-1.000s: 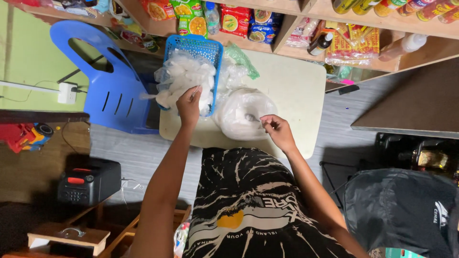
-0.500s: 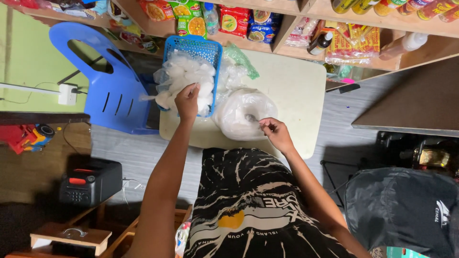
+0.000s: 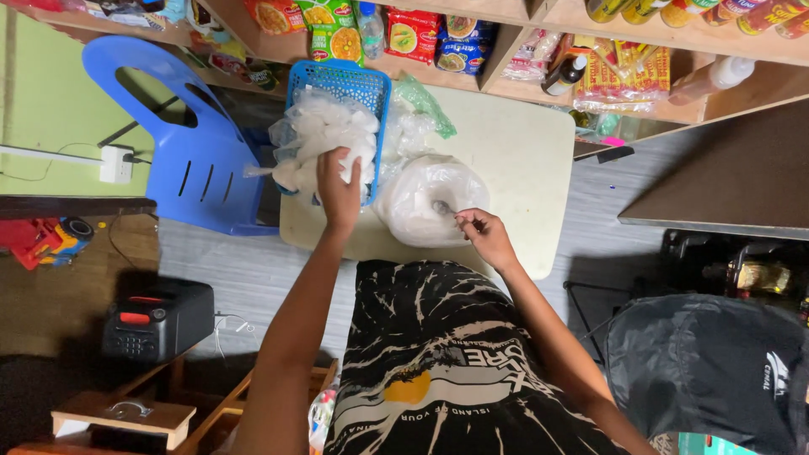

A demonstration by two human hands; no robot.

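My left hand (image 3: 338, 190) reaches over a blue plastic basket (image 3: 372, 82) heaped with small clear bags of white powder (image 3: 324, 135) and grips one of those bags at the basket's near edge. My right hand (image 3: 484, 236) holds a metal spoon (image 3: 442, 207) whose bowl sits in a large open clear bag of white powder (image 3: 430, 198) on the pale table (image 3: 527, 152). A loose green-tinted plastic bag (image 3: 424, 103) lies behind the large bag.
A blue plastic chair (image 3: 181, 143) stands left of the table. Wooden shelves (image 3: 539, 25) with packaged snacks and bottles run along the back. A black weighing scale (image 3: 156, 318) sits low left, a black backpack (image 3: 708, 371) low right, a wooden board (image 3: 733, 181) right.
My left hand has closed on a small bag at the basket's near edge. My right hand has shifted slightly with the spoon in the large bag.
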